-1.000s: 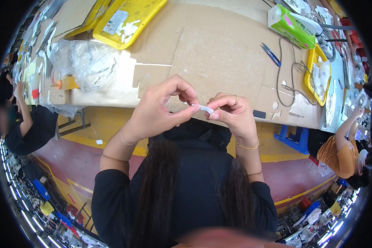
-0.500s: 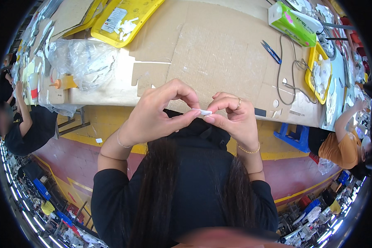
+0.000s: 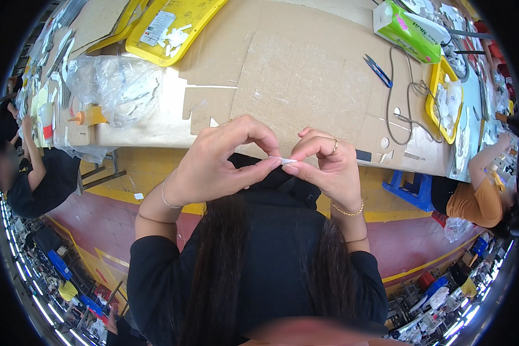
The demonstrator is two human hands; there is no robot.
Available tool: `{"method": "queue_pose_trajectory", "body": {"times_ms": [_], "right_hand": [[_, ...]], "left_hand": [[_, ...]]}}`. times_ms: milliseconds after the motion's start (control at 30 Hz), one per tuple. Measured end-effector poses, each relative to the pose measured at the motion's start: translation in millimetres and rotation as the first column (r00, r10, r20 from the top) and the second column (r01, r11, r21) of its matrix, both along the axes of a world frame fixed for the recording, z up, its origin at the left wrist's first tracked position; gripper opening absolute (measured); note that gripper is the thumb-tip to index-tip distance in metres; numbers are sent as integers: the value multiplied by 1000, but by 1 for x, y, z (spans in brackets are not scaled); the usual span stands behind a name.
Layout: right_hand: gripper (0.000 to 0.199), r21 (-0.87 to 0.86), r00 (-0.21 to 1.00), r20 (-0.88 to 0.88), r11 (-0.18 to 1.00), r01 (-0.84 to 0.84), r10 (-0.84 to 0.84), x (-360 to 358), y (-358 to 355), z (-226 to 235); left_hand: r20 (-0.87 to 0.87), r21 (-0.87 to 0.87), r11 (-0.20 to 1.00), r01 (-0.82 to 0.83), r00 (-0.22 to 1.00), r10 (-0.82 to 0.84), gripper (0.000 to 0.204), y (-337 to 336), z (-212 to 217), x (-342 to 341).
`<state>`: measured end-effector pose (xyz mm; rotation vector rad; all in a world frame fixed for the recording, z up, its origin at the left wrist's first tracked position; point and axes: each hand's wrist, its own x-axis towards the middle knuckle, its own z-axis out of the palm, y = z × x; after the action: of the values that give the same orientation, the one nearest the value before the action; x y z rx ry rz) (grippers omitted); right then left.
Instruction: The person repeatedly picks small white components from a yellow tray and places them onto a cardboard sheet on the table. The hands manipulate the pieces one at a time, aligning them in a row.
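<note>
A small white strip is pinched between my two hands, just off the near edge of the table. My left hand grips its left end between thumb and forefinger. On the other end, the thumb and forefinger of my right hand are closed. Most of the strip is covered by fingertips, so its material cannot be made out. Below the hands is the black cloth of my clothing.
Cardboard covers the table. A yellow tray holds white pieces, beside a clear plastic bag and an orange-yellow bottle. Thread snips, a cable, a green tissue pack and another yellow tray lie right.
My fingertips have shifted slightly on the white strip, and its angle has changed a little. Both hands stay in nearly the same place.
</note>
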<state>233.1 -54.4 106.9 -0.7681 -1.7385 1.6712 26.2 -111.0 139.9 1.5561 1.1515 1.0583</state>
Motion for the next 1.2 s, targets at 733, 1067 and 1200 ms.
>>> {"method": "queue_pose_trajectory", "body": {"times_ms": [733, 1067, 1200], "right_hand": [[9, -199, 996, 13, 976, 88, -87, 8, 0, -13], [6, -267, 985, -25, 951, 156, -169, 6, -7, -13], [6, -307, 979, -35, 935, 178, -198, 9, -6, -13]], "left_hand": [[17, -194, 875, -443, 890, 455, 21, 30, -41, -43], [-443, 238, 508, -828, 373, 815, 27, 98, -137, -161], [-520, 581, 601, -548, 319, 793, 25, 91, -136, -140]]}}
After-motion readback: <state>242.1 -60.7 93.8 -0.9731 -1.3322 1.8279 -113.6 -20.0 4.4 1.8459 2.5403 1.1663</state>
